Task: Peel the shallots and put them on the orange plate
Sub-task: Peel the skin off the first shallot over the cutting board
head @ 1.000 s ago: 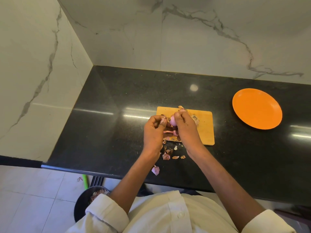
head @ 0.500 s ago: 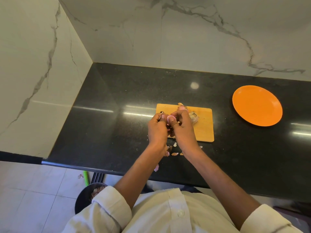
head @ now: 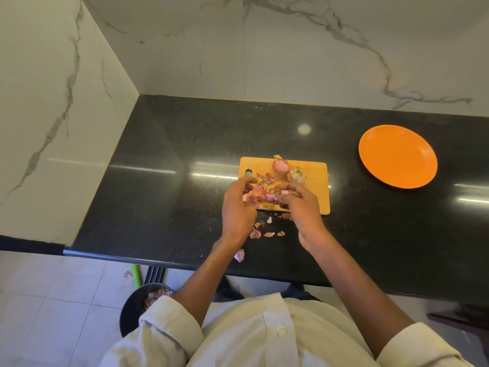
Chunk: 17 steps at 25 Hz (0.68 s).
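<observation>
Black counter (head: 185, 186) runs across the view, marble walls (head: 185, 62) behind it and at 9 o'clock. White-sleeved arms reach in from 6 o'clock.

Orange plate (head: 397, 156) sits on the counter at 2 o'clock, well apart from the board, nothing on it.

Wooden board (head: 317, 189) lies at centre, hanging hole toward its 10 o'clock corner. Both hands are over its near half.

Left hand (head: 236, 207) at the board's 8 o'clock edge, fingers curled in toward a pink heap; whether it grips any of it, cannot tell. Right hand (head: 301, 205) at the board's 6 o'clock edge, fingers curled, tips at a pink shallot (head: 274, 196) in the heap between the two hands; a pinch looks likely, but the grip is not plain, so cannot tell.

A second shallot (head: 281, 166), pink and rounded, rests free on the board at 12 o'clock. Just beside it at 3 o'clock, a pale papery bulb (head: 297, 176), skin on.

Peels (head: 266, 178) litter the board between heap and far shallot. More scraps (head: 258, 231) lie on the counter just off the board's near edge, one pink piece (head: 239, 255) close to the counter lip.

Below the counter at 7 o'clock, a dark bin (head: 132, 311) on the tiled floor, peels inside; a green stick (head: 136, 274) beside it.
</observation>
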### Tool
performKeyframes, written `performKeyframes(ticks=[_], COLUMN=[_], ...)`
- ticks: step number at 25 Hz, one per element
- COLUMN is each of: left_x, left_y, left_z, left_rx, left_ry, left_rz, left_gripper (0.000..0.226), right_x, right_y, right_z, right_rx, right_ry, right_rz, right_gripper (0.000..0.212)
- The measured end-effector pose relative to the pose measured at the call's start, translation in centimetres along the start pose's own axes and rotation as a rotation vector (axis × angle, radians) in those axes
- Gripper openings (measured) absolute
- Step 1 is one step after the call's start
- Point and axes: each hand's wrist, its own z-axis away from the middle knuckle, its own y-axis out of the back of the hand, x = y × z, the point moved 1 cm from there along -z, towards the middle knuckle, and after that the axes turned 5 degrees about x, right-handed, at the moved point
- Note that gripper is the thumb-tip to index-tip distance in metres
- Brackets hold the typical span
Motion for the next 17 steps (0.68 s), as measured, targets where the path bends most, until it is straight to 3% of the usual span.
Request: performKeyframes(ticks=[4, 7, 9, 11, 14, 17], left_x=[-0.3, -0.7, -1.4, -2.0, -3.2, -4.1], left_y=[-1.2, -2.1, -2.3, -1.6, 0.2, 1.9], left_z=[-0.8, -2.2, -2.4, -2.1, -2.2, -2.5], left_rx=[-0.061, -0.277, -0.385, -0.383, -0.253, -0.171], left_ry=[-0.23, -0.339, -0.363, -0.37, -0.391, -0.3], left_rz=[-0.299, -0.507, -0.608, -0.577, -0.433, -0.287], left_gripper=[0.043, 0.059, 0.061, 0.056, 0.05, 0.048], right_x=[2.0, 3.0, 3.1, 3.2, 3.2, 3.3], right_y=[0.5, 0.2, -0.3, -1.0, -2.0, -3.5], right_z=[-1.5, -2.4, -2.3, -2.0, -2.1, -2.0], right_rx=[0.121, 0.18, 0.179, 0.193, 0.223, 0.081], right_ry=[0.117, 0.257, 0.256, 0.24, 0.255, 0.365], right_rz=[0.249, 0.518, 0.629, 0.726, 0.816, 0.781], right_gripper=[0.03, 0.025, 0.032, 0.044, 0.051, 0.047])
